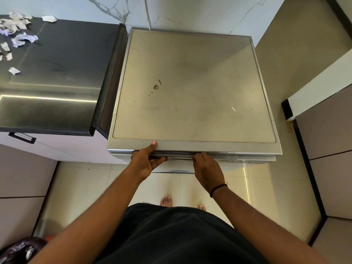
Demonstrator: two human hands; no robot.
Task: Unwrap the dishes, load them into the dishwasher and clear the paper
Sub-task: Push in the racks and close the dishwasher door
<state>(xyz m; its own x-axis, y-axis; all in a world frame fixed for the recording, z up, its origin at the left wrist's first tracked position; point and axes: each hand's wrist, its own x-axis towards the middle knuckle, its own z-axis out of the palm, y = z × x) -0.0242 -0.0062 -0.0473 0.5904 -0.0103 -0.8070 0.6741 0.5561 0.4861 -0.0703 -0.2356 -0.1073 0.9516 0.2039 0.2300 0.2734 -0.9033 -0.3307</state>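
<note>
The silver dishwasher point(192, 88) stands below me, seen from above, its flat top bare. Both hands are at the top edge of its door point(179, 156). My left hand point(145, 161) grips there with the thumb on the top's front rim and the fingers curled under. My right hand point(207, 168) has its fingertips hooked into the door's handle slot. The door looks shut or barely ajar. Several crumpled scraps of white paper point(17, 31) lie on the dark counter at the far left. No dishes are visible.
A dark glossy counter point(57, 82) adjoins the dishwasher on the left, with a drawer handle point(22, 137) below its edge. Cabinets point(327, 149) stand on the right. My bare feet point(166, 201) are on the tiled floor. A dark bag holding paper point(22, 250) sits at bottom left.
</note>
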